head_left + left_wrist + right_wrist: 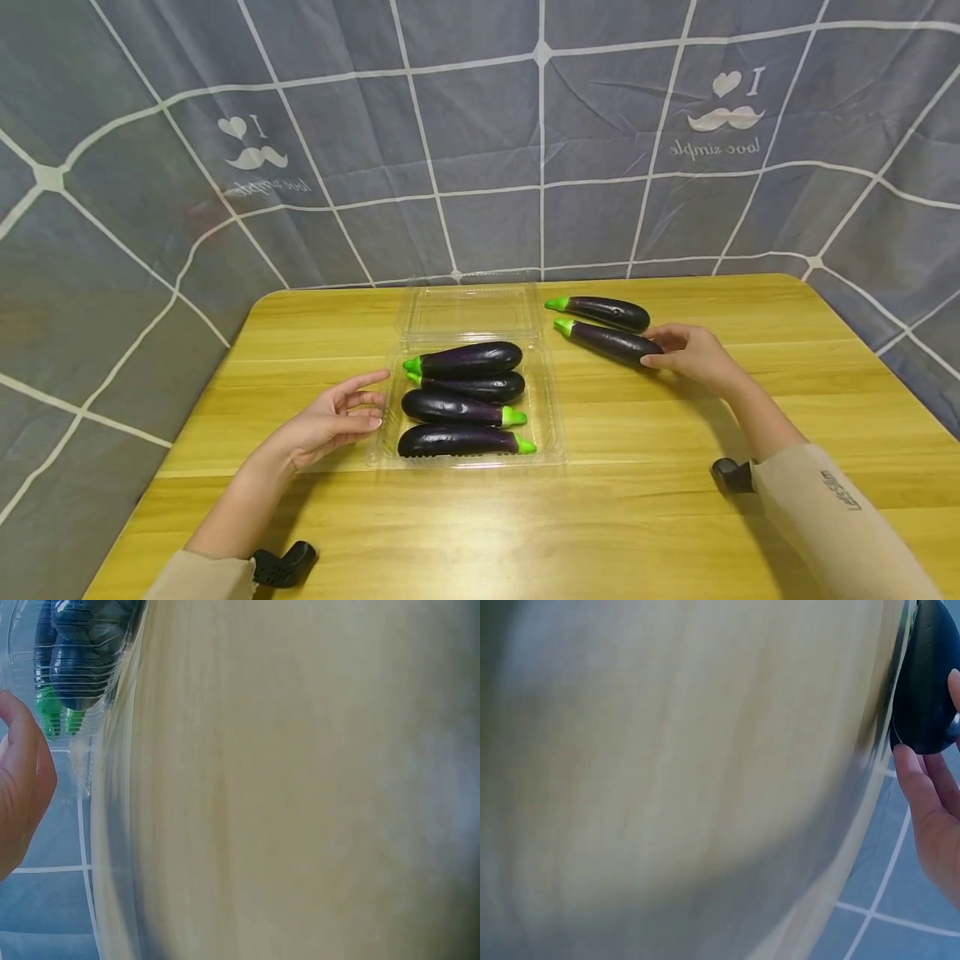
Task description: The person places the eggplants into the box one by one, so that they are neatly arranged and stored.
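Right hand pinches nearer loose eggplant by blunt end; left hand spread beside clear clamshell. Likely pickup step; lifting calls for firmer grip.

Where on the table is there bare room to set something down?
Bare: the table before the box, between both forearms; also left of the lid. Crowded: the box, with four eggplants; right of the lid, two more, one in the right hand.

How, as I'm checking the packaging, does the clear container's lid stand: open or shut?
Open: the lid lies folded back behind the container, leaving four eggplants uncovered.
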`<action>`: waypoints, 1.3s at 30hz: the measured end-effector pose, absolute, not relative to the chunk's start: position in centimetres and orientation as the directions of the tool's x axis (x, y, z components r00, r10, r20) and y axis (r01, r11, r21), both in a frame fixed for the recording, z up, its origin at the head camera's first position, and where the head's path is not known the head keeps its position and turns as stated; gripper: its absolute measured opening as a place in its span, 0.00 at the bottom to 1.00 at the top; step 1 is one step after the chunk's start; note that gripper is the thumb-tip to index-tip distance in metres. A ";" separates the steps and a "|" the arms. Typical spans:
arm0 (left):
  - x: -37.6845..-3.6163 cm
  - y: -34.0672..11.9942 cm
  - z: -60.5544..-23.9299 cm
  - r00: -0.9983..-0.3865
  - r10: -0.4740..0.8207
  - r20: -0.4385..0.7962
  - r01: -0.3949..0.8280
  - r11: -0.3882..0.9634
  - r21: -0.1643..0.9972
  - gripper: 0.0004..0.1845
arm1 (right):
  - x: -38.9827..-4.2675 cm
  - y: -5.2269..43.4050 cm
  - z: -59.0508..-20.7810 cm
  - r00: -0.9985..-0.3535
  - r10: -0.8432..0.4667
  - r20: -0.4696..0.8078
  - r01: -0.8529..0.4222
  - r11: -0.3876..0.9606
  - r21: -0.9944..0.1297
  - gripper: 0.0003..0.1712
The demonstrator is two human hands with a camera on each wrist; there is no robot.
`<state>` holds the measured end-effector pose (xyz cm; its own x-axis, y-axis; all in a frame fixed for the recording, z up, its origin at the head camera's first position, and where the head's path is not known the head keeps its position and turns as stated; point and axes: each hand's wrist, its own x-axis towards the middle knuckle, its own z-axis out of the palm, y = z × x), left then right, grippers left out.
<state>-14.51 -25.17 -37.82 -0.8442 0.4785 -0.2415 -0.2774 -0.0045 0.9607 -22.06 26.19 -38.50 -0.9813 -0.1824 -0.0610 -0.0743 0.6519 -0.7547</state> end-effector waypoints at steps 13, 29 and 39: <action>-14.5 -25.1 -37.8 -0.839 0.489 -0.237 -0.280 -0.015 0.960 0.38 | -20.9 26.2 -37.8 -0.978 -0.208 -0.020 -0.126 0.662 -0.739 0.30; -14.5 -25.2 -37.8 -0.837 0.496 -0.230 -0.280 -0.027 0.960 0.38 | -19.9 25.7 -35.9 -0.969 -0.245 -0.031 -0.138 0.642 -0.754 0.32; -14.5 -25.2 -37.7 -0.839 0.490 -0.235 -0.281 -0.022 0.959 0.38 | -19.5 25.1 -35.1 -0.968 -0.251 -0.002 -0.162 0.633 -0.757 0.30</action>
